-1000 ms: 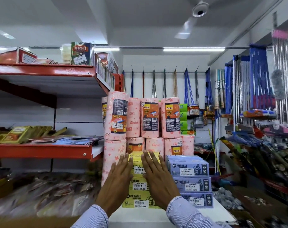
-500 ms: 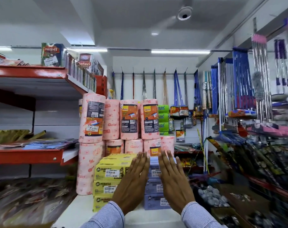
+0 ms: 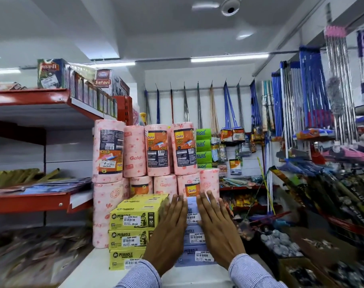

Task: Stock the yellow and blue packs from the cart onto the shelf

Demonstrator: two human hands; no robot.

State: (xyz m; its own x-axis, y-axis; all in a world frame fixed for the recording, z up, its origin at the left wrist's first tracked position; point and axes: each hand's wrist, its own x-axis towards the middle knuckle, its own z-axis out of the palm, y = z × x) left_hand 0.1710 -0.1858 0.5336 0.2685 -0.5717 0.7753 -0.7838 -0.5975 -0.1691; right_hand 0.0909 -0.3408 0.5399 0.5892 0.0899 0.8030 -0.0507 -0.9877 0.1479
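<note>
Three yellow packs (image 3: pixel 131 233) stand stacked on the white shelf (image 3: pixel 87 267), in front of pink towel rolls. Right beside them is a stack of blue packs (image 3: pixel 194 235), mostly hidden behind my hands. My left hand (image 3: pixel 168 235) lies flat, fingers straight and together, against the left part of the blue stack's front. My right hand (image 3: pixel 217 231) lies flat against the right part. Neither hand grips anything. No cart is in view.
Pink Gala towel rolls (image 3: pixel 158 150) are piled two high behind the packs. Red shelves (image 3: pixel 31 202) with flat goods run along the left. Brooms and mops (image 3: pixel 301 104) hang on the back wall and right. Bins of goods (image 3: pixel 280 244) sit low right.
My hands shifted from the yellow stack to the blue stack on its right, and the view turned right. In the last half second the hands stayed flat on the blue packs.
</note>
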